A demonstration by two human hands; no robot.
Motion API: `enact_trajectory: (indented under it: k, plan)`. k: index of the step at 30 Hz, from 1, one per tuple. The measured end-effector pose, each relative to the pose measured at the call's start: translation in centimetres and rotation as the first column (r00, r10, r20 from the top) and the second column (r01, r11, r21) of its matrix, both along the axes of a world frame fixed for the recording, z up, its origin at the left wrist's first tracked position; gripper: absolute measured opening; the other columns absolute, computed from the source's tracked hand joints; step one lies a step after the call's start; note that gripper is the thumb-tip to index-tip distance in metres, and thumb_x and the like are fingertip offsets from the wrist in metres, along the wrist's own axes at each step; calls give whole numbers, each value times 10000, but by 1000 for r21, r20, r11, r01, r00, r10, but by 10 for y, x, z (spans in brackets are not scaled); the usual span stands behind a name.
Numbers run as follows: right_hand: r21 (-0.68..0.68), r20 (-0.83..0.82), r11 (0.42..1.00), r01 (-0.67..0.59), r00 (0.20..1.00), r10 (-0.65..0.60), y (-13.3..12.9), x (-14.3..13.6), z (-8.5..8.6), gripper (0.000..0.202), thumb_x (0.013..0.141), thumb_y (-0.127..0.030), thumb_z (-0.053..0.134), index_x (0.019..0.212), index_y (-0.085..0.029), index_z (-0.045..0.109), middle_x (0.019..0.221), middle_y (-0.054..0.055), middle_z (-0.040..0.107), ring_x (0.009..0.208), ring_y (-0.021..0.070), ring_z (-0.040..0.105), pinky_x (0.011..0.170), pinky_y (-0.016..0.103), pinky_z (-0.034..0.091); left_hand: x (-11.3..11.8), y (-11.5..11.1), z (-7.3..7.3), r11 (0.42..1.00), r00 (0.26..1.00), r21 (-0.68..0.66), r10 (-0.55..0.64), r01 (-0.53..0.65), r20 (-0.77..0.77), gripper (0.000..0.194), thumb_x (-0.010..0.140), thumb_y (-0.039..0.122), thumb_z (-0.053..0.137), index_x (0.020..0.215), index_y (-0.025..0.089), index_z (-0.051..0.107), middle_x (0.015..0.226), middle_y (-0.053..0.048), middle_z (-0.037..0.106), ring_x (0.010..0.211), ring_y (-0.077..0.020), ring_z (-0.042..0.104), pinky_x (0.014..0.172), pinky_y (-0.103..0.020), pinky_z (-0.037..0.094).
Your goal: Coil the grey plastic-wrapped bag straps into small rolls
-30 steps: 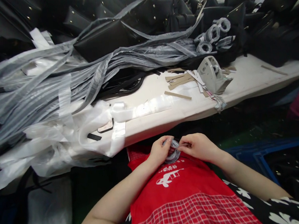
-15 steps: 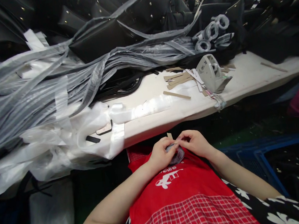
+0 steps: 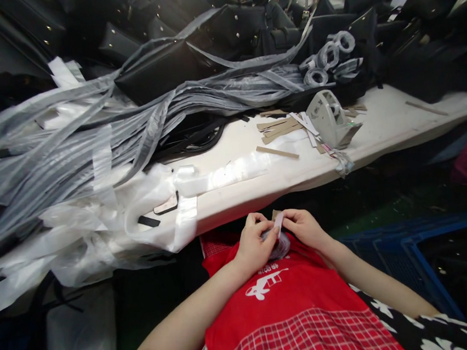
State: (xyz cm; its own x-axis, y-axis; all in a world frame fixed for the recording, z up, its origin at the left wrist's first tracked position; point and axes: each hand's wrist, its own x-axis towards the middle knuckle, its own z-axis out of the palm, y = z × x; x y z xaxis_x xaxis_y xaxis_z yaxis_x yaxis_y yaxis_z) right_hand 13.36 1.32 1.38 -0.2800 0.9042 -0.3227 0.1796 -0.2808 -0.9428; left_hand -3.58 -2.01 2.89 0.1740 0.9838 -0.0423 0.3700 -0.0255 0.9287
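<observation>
Against the red apron, my left hand is closed on a small coil of plastic-wrapped strap. A pale paper strip stands up from the coil between both hands. The fingertips of my right hand pinch the strip's right edge. Beyond the hands, a grey tape dispenser rests on the white table. Brown strips lie just left of it.
Long plastic-wrapped straps cover the table's left and back. Wrapped coils sit behind the dispenser. Black bags are piled at the back. A blue crate stands low at the right.
The pale strip now shows upright between my fingers. My right hand has shifted slightly right and down, away from my left fingertips. The camera view has tilted a little.
</observation>
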Motion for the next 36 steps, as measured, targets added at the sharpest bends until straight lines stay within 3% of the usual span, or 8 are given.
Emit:
enact_trajectory:
  k: [6, 13, 18, 22, 25, 28, 31, 36]
  plan:
    - [48, -38, 978, -203, 978, 205, 3, 16, 12, 294, 832, -422, 576, 791, -166, 715, 820, 44, 688, 792, 204, 609, 747, 311, 470, 3, -1, -7, 996, 1000, -88, -16, 18, 25, 176, 871, 286, 544, 779, 184, 654, 798, -28, 608, 796, -170, 579, 748, -292, 445]
    - [-73, -58, 976, -206, 978, 202, 7, 20, 15, 239, 730, -384, 720, 765, -149, 709, 744, 36, 695, 694, 176, 621, 681, 287, 477, 5, -8, -6, 997, 1000, -68, 23, -24, -12, 188, 836, 323, 596, 930, 194, 495, 849, -19, 594, 762, -163, 566, 698, -286, 439]
    - [-138, -76, 956, -258, 965, 249, 11, 21, 15, 231, 687, -352, 753, 755, -139, 694, 727, 36, 697, 665, 162, 625, 661, 278, 489, 5, -10, -4, 998, 1000, -61, -31, 31, 0, 227, 832, 331, 599, 970, 200, 474, 879, -26, 611, 795, -169, 585, 725, -295, 448]
    - [39, 139, 952, -303, 945, 295, 5, 21, 22, 140, 769, -294, 660, 774, -165, 715, 756, 46, 721, 696, 185, 657, 670, 292, 517, 4, -5, -2, 985, 997, -165, -38, 47, 61, 248, 795, 360, 632, 945, 192, 529, 831, -27, 647, 753, -174, 603, 699, -295, 452]
    - [315, 408, 838, -445, 861, 304, -6, 23, 25, 224, 824, -176, 547, 933, -226, 736, 903, 44, 742, 830, 204, 680, 780, 328, 536, -1, 1, -3, 868, 967, -466, -59, 173, 248, 256, 756, 387, 663, 859, 162, 599, 675, -16, 646, 578, -146, 576, 583, -268, 430]
    - [481, 523, 675, -560, 801, 292, -17, 29, 24, 404, 861, -136, 478, 1212, -260, 636, 1170, 59, 683, 1050, 217, 640, 935, 384, 518, -6, 7, -5, 742, 854, -617, 120, 261, 506, 339, 641, 349, 768, 870, 130, 647, 681, -25, 664, 558, -120, 565, 572, -241, 418]
    - [561, 563, 601, -568, 795, 226, -22, 32, 20, 498, 884, -123, 442, 1362, -248, 506, 1319, 76, 593, 1189, 220, 566, 1028, 418, 478, -6, 15, -5, 728, 746, -639, 277, 248, 606, 364, 597, 354, 802, 837, 114, 671, 716, -40, 681, 591, -116, 574, 597, -235, 420]
    - [636, 555, 578, -511, 824, 117, -20, 33, 17, 529, 889, -85, 413, 1391, -243, 469, 1348, 91, 561, 1262, 233, 499, 1074, 458, 433, 2, 29, 0, 742, 756, -617, 241, 261, 609, 394, 611, 393, 827, 831, 111, 661, 678, -16, 646, 548, -78, 519, 545, -206, 366]
